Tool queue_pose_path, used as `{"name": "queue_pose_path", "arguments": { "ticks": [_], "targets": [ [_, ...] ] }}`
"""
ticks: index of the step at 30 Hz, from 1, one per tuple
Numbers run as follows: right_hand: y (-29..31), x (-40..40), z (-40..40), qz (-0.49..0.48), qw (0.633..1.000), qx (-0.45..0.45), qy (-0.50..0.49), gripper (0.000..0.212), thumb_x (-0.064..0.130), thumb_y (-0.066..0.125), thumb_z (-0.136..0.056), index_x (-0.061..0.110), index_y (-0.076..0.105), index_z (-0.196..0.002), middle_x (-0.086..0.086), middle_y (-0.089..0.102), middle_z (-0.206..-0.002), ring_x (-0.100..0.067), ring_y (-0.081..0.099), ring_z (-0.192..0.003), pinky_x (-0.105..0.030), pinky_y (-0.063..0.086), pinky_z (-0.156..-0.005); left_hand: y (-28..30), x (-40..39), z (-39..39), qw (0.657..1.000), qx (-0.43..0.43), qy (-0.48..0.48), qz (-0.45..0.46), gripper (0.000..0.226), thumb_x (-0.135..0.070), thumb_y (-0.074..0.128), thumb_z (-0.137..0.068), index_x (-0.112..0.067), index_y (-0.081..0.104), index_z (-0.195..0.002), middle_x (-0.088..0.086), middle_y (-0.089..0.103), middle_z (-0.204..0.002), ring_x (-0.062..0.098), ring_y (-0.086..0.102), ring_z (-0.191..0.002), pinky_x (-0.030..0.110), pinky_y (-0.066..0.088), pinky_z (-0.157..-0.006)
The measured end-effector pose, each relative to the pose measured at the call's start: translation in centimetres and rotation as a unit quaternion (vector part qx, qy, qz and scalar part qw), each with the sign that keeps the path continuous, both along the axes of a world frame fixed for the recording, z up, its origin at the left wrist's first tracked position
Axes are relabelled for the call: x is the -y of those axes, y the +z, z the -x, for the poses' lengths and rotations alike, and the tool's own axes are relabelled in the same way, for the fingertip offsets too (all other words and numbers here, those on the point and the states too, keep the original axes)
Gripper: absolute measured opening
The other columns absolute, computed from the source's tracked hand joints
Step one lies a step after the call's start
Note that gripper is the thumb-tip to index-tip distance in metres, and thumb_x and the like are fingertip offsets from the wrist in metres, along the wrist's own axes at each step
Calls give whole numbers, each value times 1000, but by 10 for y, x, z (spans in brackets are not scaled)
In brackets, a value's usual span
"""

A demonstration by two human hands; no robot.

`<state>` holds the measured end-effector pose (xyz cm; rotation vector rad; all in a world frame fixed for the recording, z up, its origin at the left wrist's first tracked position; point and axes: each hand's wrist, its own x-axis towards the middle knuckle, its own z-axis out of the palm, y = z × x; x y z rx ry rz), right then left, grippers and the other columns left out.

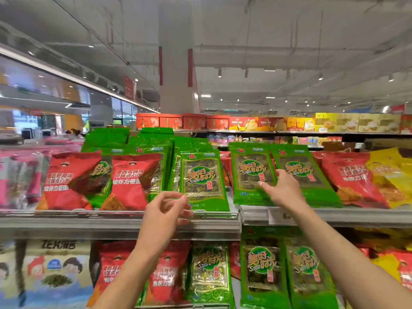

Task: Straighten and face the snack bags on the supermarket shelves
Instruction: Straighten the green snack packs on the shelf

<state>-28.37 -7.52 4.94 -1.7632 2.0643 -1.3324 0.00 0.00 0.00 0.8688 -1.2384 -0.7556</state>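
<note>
Snack bags [253, 175] get straightened on a supermarket's top shelf [124, 226].

Green seaweed packs stand at centre frame, red bags [71, 179] toward 9 o'clock and yellow ones [392, 175] toward 3 o'clock. The right hand [283, 188] pinches the lower edge of one green pack between thumb and fingers, apparently squaring it up. The left hand [165, 210] hovers, loosely curled and holding nothing, just below the neighbouring green pack [204, 179]. The next move likely calls for setting the held pack upright, label forward.
</note>
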Motion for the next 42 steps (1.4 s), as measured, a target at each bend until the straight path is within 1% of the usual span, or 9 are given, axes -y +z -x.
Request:
{"name": "queue_pose_path", "arguments": {
  "ticks": [6, 8, 12, 16, 20, 25, 31, 37, 42],
  "targets": [
    [11, 18, -2, -106, 994, -10, -14, 54, 46, 76, -86, -1, 50, -92, -5, 56, -83, -16, 53, -69, -28, 42, -57, 16, 9, -27, 998, 0, 66, 1, 14, -25, 69, -92, -14, 66, -101, 4, 76, -83, 19, 75, -76, 23, 57, -58],
    [14, 19, -1, -132, 991, 9, 7, 55, 47, 77, -82, -1, 52, -91, -14, 62, -97, -21, 60, -80, -35, 52, -68, 20, 10, -42, 995, 7, 98, -1, 15, -26, 69, -92, -15, 66, -102, 4, 76, -84, 15, 75, -74, 21, 55, -57],
    [20, 21, 5, -134, 982, 119, 63, 99, 41, 85, -75, -9, 35, -144, -24, 45, -147, -40, 48, -133, -53, 43, -108, 31, 12, -79, 976, 36, 212, 32, 12, -24, 71, -91, -15, 67, -97, 7, 73, -89, 12, 73, -75, 27, 59, -61],
    [17, 28, 8, -112, 973, 179, 90, 94, 34, 86, -74, -10, 37, -142, -24, 54, -130, -35, 54, -115, -53, 46, -102, 37, 19, -113, 937, 121, 327, 29, 28, -34, 75, -87, -15, 63, -105, 1, 68, -101, 19, 66, -96, 42, 54, -89],
    [16, 25, 5, -58, 966, 224, 118, 86, 31, 82, -76, -7, 39, -140, -26, 57, -121, -32, 58, -103, -47, 51, -86, 40, 33, -133, 936, 184, 288, -80, 73, -50, 81, -74, -13, 51, -130, 7, 58, -120, 24, 58, -110, 46, 49, -98],
    [16, 19, 0, 15, 959, 247, 139, 109, 40, 81, -71, 2, 22, -155, -26, 43, -148, -42, 46, -135, -60, 36, -114, 42, 48, -146, 948, 239, 153, -147, 75, -51, 88, -56, -11, 58, -111, -8, 76, -79, 1, 70, -66, 8, 47, -51],
    [8, 14, 3, 77, 952, 260, 143, 107, 38, 80, -81, 14, 14, -161, -17, 24, -165, -39, 29, -149, -56, 26, -120, 50, 57, -154, 934, 265, 88, -223, 69, -54, 88, -48, -9, 71, -98, 1, 77, -76, 8, 69, -55, 14, 48, -46],
    [7, 3, 14, 113, 957, 232, 131, 104, 42, 80, -83, 8, 19, -160, -13, 27, -165, -35, 28, -150, -52, 27, -122, 48, 55, -128, 963, 183, 160, -120, 67, -28, 96, -53, -16, 59, -108, 2, 76, -79, 17, 73, -66, 29, 59, -60],
    [3, -13, 39, 117, 963, 210, 121, 104, 47, 80, -81, 9, 24, -159, -13, 32, -163, -35, 34, -148, -54, 30, -121, 57, 52, -68, 948, 172, 269, -5, 76, -41, 93, -60, -17, 50, -118, 4, 69, -107, 27, 68, -94, 50, 56, -84]
  ]
}}
